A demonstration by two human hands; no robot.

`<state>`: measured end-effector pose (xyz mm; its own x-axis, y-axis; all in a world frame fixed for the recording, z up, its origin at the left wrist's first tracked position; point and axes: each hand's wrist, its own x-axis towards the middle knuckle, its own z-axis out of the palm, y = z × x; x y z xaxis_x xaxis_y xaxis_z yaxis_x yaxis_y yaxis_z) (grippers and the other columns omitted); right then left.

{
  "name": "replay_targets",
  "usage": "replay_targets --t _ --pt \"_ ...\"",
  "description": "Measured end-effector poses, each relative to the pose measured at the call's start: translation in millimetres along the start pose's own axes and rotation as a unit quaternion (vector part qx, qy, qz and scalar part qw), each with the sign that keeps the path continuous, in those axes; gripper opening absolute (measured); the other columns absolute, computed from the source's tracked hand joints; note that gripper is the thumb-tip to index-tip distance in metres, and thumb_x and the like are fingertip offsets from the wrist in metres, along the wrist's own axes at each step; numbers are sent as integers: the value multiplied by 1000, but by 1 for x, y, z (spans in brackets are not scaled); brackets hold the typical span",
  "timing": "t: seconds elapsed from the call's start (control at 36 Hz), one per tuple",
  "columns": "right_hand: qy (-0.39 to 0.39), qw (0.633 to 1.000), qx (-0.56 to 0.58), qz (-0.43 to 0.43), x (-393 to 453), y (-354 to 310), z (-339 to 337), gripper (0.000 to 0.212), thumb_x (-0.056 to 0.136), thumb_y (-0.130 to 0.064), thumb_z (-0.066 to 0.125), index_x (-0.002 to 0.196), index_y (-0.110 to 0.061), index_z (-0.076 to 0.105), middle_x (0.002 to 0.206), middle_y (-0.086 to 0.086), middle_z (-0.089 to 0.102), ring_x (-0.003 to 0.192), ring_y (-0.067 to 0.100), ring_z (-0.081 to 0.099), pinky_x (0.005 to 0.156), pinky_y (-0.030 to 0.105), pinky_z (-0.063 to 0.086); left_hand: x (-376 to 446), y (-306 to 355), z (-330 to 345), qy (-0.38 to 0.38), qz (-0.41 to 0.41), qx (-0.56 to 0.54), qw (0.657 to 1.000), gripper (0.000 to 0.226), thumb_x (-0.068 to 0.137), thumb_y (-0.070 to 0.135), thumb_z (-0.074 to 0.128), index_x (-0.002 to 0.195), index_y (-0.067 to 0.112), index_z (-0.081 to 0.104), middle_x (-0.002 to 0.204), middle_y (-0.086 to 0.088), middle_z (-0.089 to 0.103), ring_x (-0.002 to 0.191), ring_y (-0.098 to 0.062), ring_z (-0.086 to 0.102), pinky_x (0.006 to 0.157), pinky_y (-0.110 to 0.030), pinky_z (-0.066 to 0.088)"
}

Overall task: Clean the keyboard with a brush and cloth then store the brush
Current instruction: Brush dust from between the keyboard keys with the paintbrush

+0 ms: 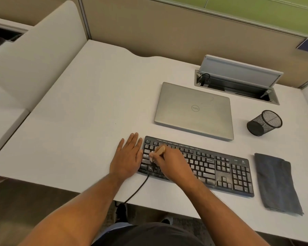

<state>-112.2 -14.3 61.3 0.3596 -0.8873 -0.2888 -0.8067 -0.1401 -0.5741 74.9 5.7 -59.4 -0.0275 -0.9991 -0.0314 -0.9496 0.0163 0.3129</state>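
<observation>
over the left end of the keyboard (199, 166), the right hand (172, 162) has its fingers curled round a brush (160, 150), whose pale wooden handle sticks up past the knuckles while its light bristles meet the keys at that end. just left of the keyboard, the left hand (128, 157) lies flat on the desk (89, 107), fingers straight and holding nothing, its edge against the keyboard's left side as if to steady it. pale dust shows on the keys near the bristles and again near the arrow keys toward the keyboard's right. the likely trouble, judging from this, is that a hard sweep flicks the grit onto the desk or deeper between the keys, or that the keyboard skids if the bracing hand lifts; the cable (137, 189) running off the keyboard's front edge could also snag a wrist. right of the keyboard a folded dark cloth (275, 181) lies on the desk, not yet in use. behind the keyboard is a closed laptop (194, 110), and behind and to its right a mesh pen cup (264, 123) lies tipped on its side, probably where the brush belongs; it would want righting first. further behind the keyboard, a cable hatch (238, 80) stands open.
</observation>
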Motion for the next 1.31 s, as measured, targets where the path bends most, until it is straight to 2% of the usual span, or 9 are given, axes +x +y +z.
replay_targets --t 0.19,0.28,0.42,0.53,0.72,0.81,1.0,1.17,1.31 --pt "37 998 44 9 4 -2 -6 29 103 -49 58 93 -26 73 71 -13 67 63 -2 62 64 16 45 0 -1 0 -3 2 0 1000 65 105 43 4 162 20 25 171 0 13 157 -12 2 128 -45 8" --pt "19 1000 23 1 4 0 1 30 103 -49 57 96 -25 73 83 -13 70 71 2 64 69 19 46 0 -1 1 0 1 -3 1000 65 105 43 6 161 19 28 170 0 15 157 -13 5 128 -46 10" --pt "-17 1000 7 8 6 -3 -2 37 103 -52 56 90 -22 73 75 -8 72 66 4 66 70 24 55 0 -1 1 -5 2 1 1000 67 105 44 1 162 20 24 171 0 12 157 -12 2 128 -45 8" --pt "36 998 43 2 3 -1 -3 30 104 -48 55 90 -28 73 78 -14 68 68 -2 62 62 13 39 0 -1 0 -5 3 -1 1000 67 104 45 1 162 21 24 171 1 11 157 -12 1 128 -45 8" --pt "6 998 66 9 3 -4 -1 32 103 -47 58 89 -23 74 74 -7 73 68 4 69 73 26 57 0 -2 0 -9 2 -7 1000 66 104 44 1 162 20 23 171 1 10 157 -12 0 128 -45 7" --pt "49 994 102 2 1 -7 -1 25 104 -39 59 93 -22 72 76 -6 72 68 4 65 68 22 53 0 -2 0 -6 2 -11 1000 67 104 45 0 162 20 23 171 1 10 157 -12 1 128 -45 8" --pt "-13 997 70 4 3 -8 4 34 103 -50 56 88 -25 73 77 -6 74 71 7 70 76 30 59 0 -3 -1 -17 6 -16 1000 70 101 45 -3 163 21 18 171 2 4 157 -10 -6 128 -44 2" --pt "51 993 102 -18 4 -14 2 24 105 -42 57 101 -23 71 85 -5 74 79 10 68 76 33 56 0 -4 1 0 -2 -57 998 66 105 45 -2 162 20 21 170 6 10 156 -4 -4 128 -39 1" --pt "-20 998 51 -29 9 -16 9 30 103 -48 57 89 -25 71 78 -7 70 73 7 65 73 28 54 1 -6 2 3 -10 -84 996 68 103 42 -2 162 16 19 169 8 10 154 0 -3 127 -34 -3"
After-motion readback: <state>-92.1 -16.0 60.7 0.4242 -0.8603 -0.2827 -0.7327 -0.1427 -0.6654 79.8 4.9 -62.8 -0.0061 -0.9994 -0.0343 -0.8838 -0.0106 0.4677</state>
